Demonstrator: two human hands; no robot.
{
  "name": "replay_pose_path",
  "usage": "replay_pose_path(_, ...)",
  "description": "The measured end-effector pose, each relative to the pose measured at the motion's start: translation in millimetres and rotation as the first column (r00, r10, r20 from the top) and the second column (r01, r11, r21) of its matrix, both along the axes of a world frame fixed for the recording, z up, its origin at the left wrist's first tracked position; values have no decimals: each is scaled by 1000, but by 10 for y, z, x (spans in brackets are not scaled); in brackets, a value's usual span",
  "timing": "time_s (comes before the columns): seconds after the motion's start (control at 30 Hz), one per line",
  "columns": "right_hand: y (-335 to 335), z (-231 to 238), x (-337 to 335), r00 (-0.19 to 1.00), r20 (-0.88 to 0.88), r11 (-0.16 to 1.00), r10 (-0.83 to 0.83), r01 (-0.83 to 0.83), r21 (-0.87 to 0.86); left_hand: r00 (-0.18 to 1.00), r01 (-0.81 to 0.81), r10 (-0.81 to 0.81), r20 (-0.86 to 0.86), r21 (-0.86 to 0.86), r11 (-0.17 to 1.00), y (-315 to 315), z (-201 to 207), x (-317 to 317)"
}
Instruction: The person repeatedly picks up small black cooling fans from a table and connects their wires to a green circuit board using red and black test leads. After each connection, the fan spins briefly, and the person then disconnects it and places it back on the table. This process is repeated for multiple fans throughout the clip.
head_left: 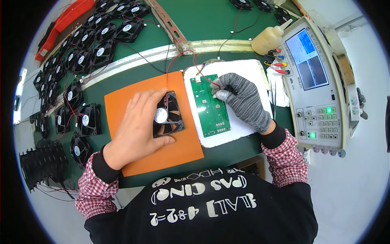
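Note:
A black square cooling fan (172,118) with a round silver label lies on an orange sheet (178,154). My bare left hand (136,118) grips it from the left, fingers at its upper edge and thumb along its lower edge. A thin red wire (178,55) loops up from the fan and over to the right. Its end runs into the pinched fingertips of my grey-gloved right hand (240,97). Those fingers are above a green circuit board (207,106), which lies on a white foam pad (239,132). The tip of the wire is hidden by the glove.
Many similar fans (85,65) crowd the left side, beside a stack of black fans (44,164). On the right stands a tester (321,101) with a lit screen and plugged leads. A yellowish squeeze bottle (267,40) is near it. A metal rail (170,30) crosses behind.

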State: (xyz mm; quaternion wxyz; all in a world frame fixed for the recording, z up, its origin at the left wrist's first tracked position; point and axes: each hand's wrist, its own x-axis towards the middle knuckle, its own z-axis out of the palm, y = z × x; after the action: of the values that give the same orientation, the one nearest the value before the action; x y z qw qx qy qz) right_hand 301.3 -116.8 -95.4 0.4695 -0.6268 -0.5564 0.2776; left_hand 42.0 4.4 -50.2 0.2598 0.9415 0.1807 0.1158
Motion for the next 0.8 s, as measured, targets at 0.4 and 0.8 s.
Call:
replay_pose_path(0.4,50,35,3,719,673,950,174,-303,77,999,-22,17,37,140,990,-30,-90,-5)
replay_pose_path(0.8,81,-28,60,919,351,951,182,-255,175,939,197,-76,335,-344,918,-474,772,-603)
